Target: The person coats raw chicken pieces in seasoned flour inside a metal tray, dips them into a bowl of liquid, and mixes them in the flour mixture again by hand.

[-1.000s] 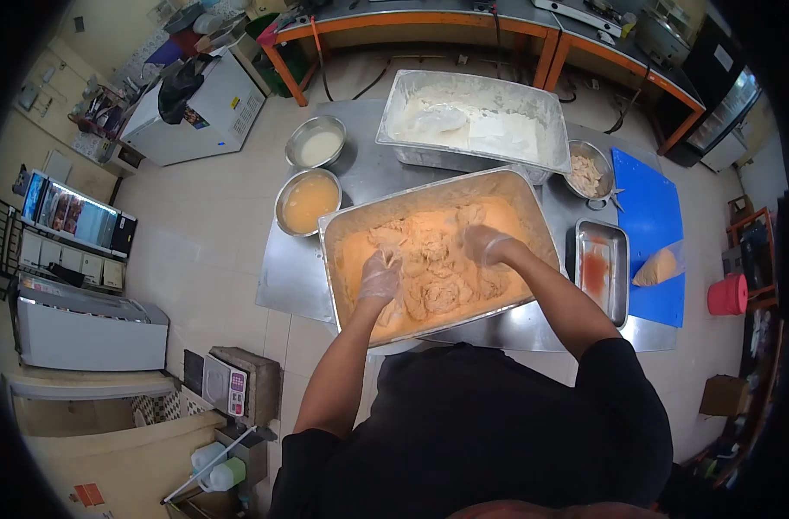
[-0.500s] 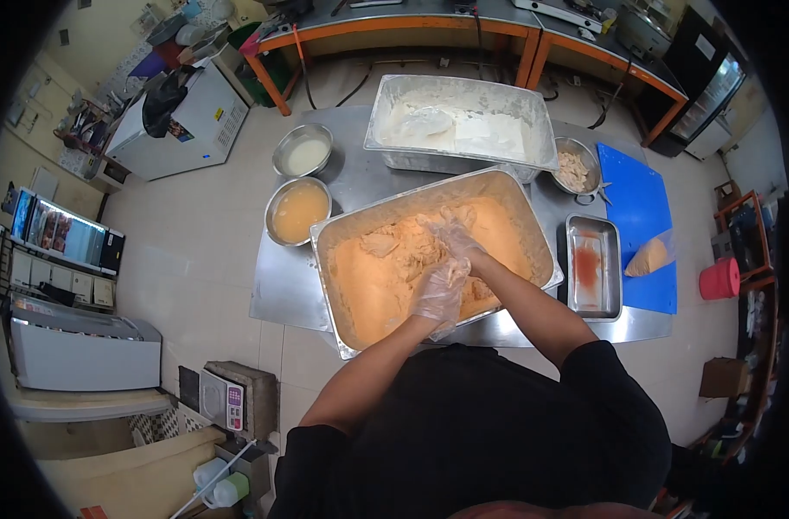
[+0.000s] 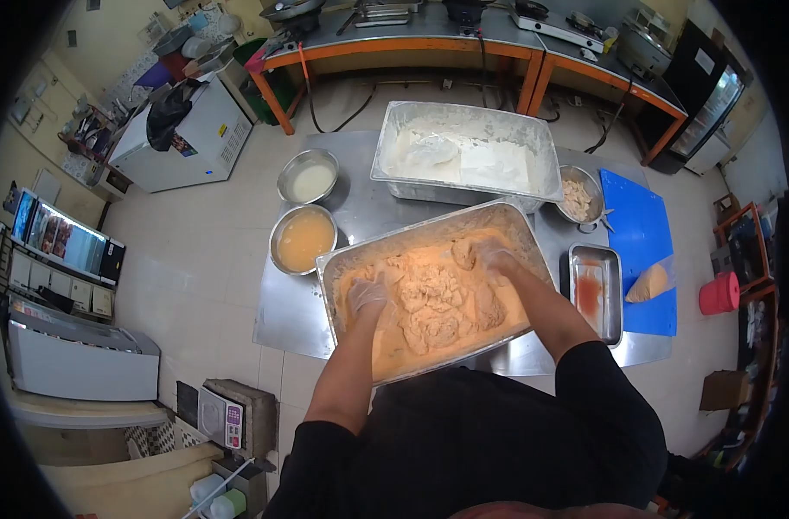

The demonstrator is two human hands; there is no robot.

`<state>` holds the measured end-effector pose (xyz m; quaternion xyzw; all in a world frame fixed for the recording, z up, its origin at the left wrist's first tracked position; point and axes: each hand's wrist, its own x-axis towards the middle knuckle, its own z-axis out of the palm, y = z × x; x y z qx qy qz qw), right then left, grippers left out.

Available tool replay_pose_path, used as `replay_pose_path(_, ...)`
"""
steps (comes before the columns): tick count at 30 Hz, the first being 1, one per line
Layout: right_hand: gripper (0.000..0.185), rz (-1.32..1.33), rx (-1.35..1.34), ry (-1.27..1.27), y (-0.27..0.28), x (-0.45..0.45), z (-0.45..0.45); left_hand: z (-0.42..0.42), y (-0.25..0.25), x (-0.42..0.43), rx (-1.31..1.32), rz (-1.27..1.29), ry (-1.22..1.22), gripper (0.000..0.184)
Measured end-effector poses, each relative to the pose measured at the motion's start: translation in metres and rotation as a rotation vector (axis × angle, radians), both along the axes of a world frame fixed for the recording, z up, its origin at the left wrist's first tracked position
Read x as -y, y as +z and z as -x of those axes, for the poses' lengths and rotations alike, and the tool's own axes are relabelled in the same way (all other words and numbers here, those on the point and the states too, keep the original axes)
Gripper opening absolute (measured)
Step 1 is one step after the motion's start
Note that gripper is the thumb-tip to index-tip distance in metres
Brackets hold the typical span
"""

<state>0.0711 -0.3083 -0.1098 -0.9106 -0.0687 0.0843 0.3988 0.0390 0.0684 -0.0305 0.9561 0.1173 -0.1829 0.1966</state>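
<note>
A deep metal pan [image 3: 437,367] holds orange seasoned flour [image 3: 392,348], with lumpy, flour-coated pieces [image 3: 433,298] heaped in its middle. Both my hands wear clear plastic gloves dusted with flour. At the pan's left side, my left hand [image 3: 368,294] dips into the flour with its fingers apart. My right hand [image 3: 496,259] is on the right side, beside a coated lump; its fingers reach into the flour and their tips are partly hidden. Neither hand visibly lifts anything.
Behind the pan stands a larger tub [image 3: 468,183] of white flour. Bowls of orange liquid [image 3: 303,240] and whitish liquid [image 3: 312,182] sit left. Rightward are a colander of pale pieces [image 3: 578,197], a stained tray [image 3: 595,290] and a bag [image 3: 649,284] on a blue board [image 3: 641,203].
My hands were together over the pan's middle, pressing the coated mass. They have parted, left hand to the left side and right hand to the right, and the heap now shows between them.
</note>
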Motion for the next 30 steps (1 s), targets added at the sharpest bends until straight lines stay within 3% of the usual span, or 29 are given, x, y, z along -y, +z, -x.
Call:
replay_pose_path(2,0.026,-0.129,0.168,0.213,-0.029,-0.027,-0.013,-0.013,-0.078,0.013,0.139,-0.075,-0.117,0.085)
replay_pose_path(3,0.025,-0.161,0.275,0.352,-0.031,-0.06,-0.025,-0.013,-0.089,0.032,0.221,-0.032,-0.166,0.088)
replay_pose_path(5,0.027,0.288,-0.126,0.377,0.059,-0.121,-0.016,-0.015,-0.086,0.058,0.234,0.075,-0.306,0.092)
replay_pose_path(7,0.029,-0.475,-0.651,-0.003,0.078,-0.136,-0.004,-0.01,-0.025,0.071,0.059,0.144,-0.458,0.095)
replay_pose_path(8,0.03,-0.854,-0.899,-0.224,0.086,-0.14,0.002,-0.012,-0.015,0.075,-0.041,0.274,-0.394,0.097)
replay_pose_path(9,0.03,-0.86,-0.913,-0.208,0.103,-0.141,0.008,-0.015,-0.006,0.079,-0.139,0.395,-0.318,0.098)
replay_pose_path(11,0.029,-0.877,-0.959,-0.183,0.127,-0.139,0.017,-0.01,-0.018,0.079,-0.336,0.859,0.149,0.101)
replay_pose_path(12,0.03,-0.994,-0.951,-0.183,0.089,-0.137,0.02,-0.001,-0.022,0.079,-0.38,0.973,0.156,0.101)
replay_pose_path(14,0.033,-0.886,-0.919,-0.194,0.097,-0.133,0.025,0.011,-0.013,0.079,-0.45,1.203,0.162,0.1)
replay_pose_path(16,0.034,-0.834,-0.888,-0.153,0.105,-0.13,0.025,0.017,-0.009,0.082,-0.465,1.128,0.201,0.085)
replay_pose_path(17,0.036,-0.661,-0.804,-0.061,0.11,-0.126,0.031,0.02,-0.008,0.082,-0.47,1.089,0.215,0.077)
replay_pose_path(18,0.038,-0.487,-0.712,0.03,0.116,-0.117,0.035,0.021,-0.005,0.078,-0.417,0.912,0.003,0.074)
replay_pose_path(19,0.041,-0.27,-0.547,0.23,0.129,-0.104,0.037,0.02,0.003,0.071,-0.356,0.732,-0.204,0.072)
replay_pose_path(21,0.046,0.207,-0.067,0.657,0.146,-0.068,0.037,0.018,0.035,0.059,-0.338,0.635,-0.294,0.073)
replay_pose_path(23,0.051,0.081,-0.117,0.716,0.114,-0.021,0.023,0.014,0.079,0.044,-0.424,0.806,-0.063,0.079)
replay_pose_path(25,0.056,-0.091,-0.177,0.493,0.113,0.006,0.027,0.011,0.06,0.009,-0.392,0.35,-0.303,0.064)
replay_pose_path(26,0.055,0.15,-0.352,0.45,0.136,0.003,0.029,0.012,0.052,-0.001,-0.372,0.12,-0.416,0.058)
replay_pose_path(27,0.054,0.391,-0.524,0.399,0.172,-0.005,0.032,0.017,0.057,0.0,-0.422,0.086,-0.424,0.054)
replay_pose_path(29,0.05,0.776,-0.473,0.576,0.145,0.001,0.057,0.04,0.071,0.011,-0.524,0.017,-0.431,0.049)
replay_pose_path(30,0.049,0.581,-0.423,0.539,0.1,-0.001,0.074,0.065,0.037,0.011,-0.316,-0.019,-0.613,0.049)
